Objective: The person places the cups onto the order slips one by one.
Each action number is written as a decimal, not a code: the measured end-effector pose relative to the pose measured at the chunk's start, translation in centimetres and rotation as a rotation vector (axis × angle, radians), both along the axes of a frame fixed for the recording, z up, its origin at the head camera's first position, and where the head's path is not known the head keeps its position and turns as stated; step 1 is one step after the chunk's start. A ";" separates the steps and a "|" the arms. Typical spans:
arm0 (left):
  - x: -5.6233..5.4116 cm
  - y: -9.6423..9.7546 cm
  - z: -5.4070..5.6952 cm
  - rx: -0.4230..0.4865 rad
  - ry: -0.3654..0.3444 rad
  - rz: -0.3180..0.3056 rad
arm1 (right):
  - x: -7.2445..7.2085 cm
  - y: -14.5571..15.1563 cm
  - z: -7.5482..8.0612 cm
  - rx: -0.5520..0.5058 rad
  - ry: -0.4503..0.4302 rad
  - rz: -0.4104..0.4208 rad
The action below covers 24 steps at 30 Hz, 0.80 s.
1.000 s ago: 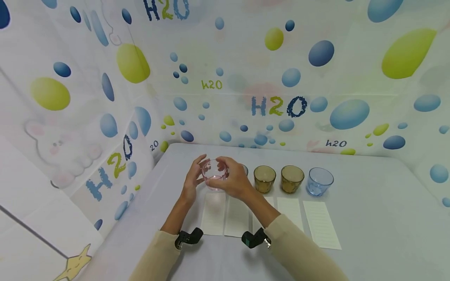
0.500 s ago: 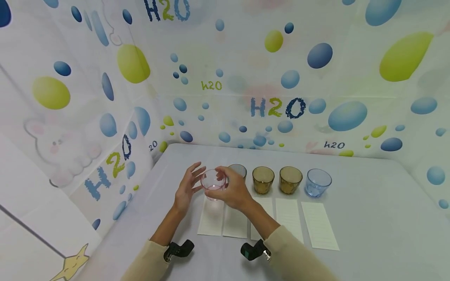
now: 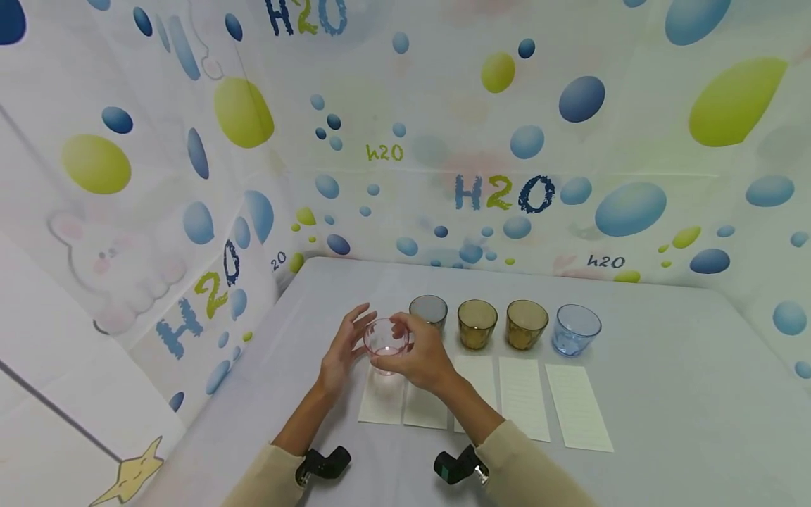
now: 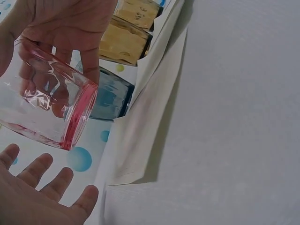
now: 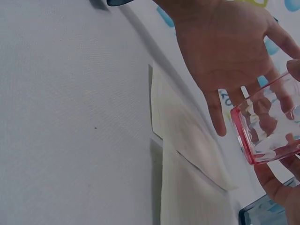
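A clear pink glass [image 3: 386, 341] is held upright in front of my body, over the far end of the leftmost paper strip [image 3: 380, 401]. My right hand [image 3: 421, 355] grips it from the right, thumb on the near side and fingers on the far side. On the other side my left hand [image 3: 342, 352] is spread, fingers extended close to the glass wall. In the left wrist view the pink glass [image 4: 51, 98] shows its thick pink base, with a gap to the left fingertips [image 4: 61, 183]. In the right wrist view the left palm [image 5: 225, 51] faces the glass.
Right of the pink glass stands a row: a grey-blue glass [image 3: 429, 310], two amber glasses [image 3: 477, 324] [image 3: 526, 324] and a light blue glass [image 3: 575, 329]. Several pale lined paper strips [image 3: 579, 408] lie before them on the white table [image 3: 684, 394]. A patterned curtain [image 3: 431, 84] hangs behind.
The pink glass has come lower and nearer to me in my right hand. My left hand has loosened from round it and opened out to the left. The grey-blue glass shows more fully.
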<state>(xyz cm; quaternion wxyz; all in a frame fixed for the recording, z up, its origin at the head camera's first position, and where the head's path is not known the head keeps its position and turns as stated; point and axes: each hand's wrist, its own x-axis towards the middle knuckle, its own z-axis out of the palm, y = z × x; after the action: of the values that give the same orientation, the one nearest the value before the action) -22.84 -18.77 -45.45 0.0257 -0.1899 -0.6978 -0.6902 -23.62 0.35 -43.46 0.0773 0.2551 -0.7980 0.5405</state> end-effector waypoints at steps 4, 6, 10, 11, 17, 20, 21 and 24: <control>0.2 0.0 -0.3 0.035 0.003 -0.019 | 0.1 0.0 -0.5 -0.011 -0.014 0.005; 0.4 -0.1 -0.4 0.053 0.003 -0.033 | 0.2 -0.1 -0.7 -0.008 -0.028 0.011; 0.7 0.0 -0.7 0.074 0.002 -0.051 | 0.5 -0.2 -1.0 0.005 -0.059 0.016; 0.7 0.0 -0.7 0.077 0.000 -0.055 | 0.6 -0.2 -1.0 0.003 -0.062 0.018; 0.9 0.1 -0.9 0.109 -0.014 -0.074 | 1.0 -0.3 -1.5 -0.012 -0.066 0.025; 1.0 0.1 -0.9 0.127 -0.020 -0.082 | 1.1 -0.3 -1.6 -0.003 -0.070 0.030; 1.0 0.2 -0.9 0.136 -0.020 -0.086 | 1.2 -0.3 -1.7 -0.001 -0.072 0.032; 1.1 0.3 -1.0 0.153 -0.016 -0.099 | 1.3 -0.3 -1.8 -0.004 -0.077 0.040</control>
<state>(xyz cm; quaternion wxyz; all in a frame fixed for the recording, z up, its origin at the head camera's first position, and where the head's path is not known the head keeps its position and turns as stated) -21.75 -18.52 -46.40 0.0006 -0.2163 -0.6328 -0.7435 -22.31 0.04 -45.23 0.0362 0.2498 -0.7940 0.5530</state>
